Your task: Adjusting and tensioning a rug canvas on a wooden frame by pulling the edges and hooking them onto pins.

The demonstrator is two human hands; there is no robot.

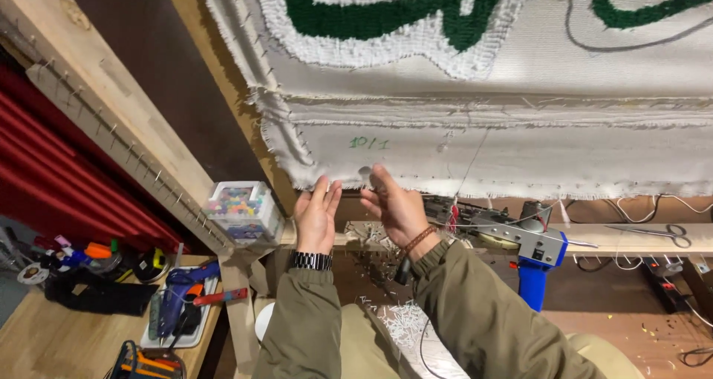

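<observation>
My left hand (317,214) is raised with flat, spread fingers, holding nothing, just below the frayed lower edge of a white tufting cloth (483,138). My right hand (394,203) is beside it, fingers pinched on a small pale object (365,174) at the cloth's edge; what it is I cannot tell. The cloth is stretched on a wooden frame (111,89) with nail strips and carries white and green tufted yarn (386,15). A thin thread (466,172) hangs from the cloth to the right of my right hand.
A clear box of coloured pins (242,210) sits on the frame ledge at left. A blue-handled tufting gun (531,249) and scissors (661,233) lie on the ledge at right. A blue glue gun (174,297) and tools crowd the wooden table (44,342) at lower left.
</observation>
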